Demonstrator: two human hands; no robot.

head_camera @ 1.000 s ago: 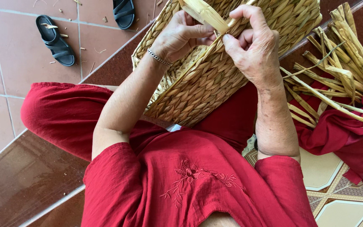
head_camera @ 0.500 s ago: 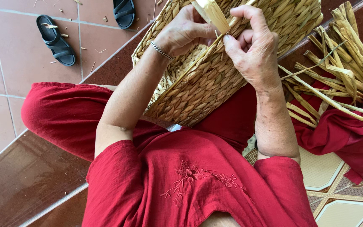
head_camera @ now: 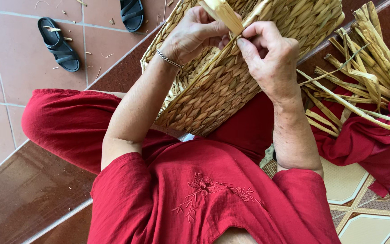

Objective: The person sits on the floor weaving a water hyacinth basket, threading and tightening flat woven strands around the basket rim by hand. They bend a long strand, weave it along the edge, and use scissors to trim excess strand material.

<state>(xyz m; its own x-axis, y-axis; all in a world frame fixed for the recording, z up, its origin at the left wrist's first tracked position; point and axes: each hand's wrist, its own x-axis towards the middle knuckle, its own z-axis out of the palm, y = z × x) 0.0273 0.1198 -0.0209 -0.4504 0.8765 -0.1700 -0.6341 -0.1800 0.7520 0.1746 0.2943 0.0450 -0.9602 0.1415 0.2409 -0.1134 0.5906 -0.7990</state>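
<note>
Tiled floor [head_camera: 10,113] — both hands pinch strand [head_camera: 222,13] over basket [head_camera: 222,86].

My left hand [head_camera: 194,34] has slid up the woven basket [head_camera: 231,86], now closer to its top edge than a second ago. Thumb and fingers have tightened on the pale flat strand [head_camera: 222,13], which has tipped from lying across the basket rim to standing steeper, its cut end poking higher above the basket. My right hand [head_camera: 271,61] has closed in toward the basket's middle; its fingertips [head_camera: 249,36] now touch the strand just under my left thumb, where earlier there was a small gap. Right wrist has rolled slightly inward against the basket wall.
</note>
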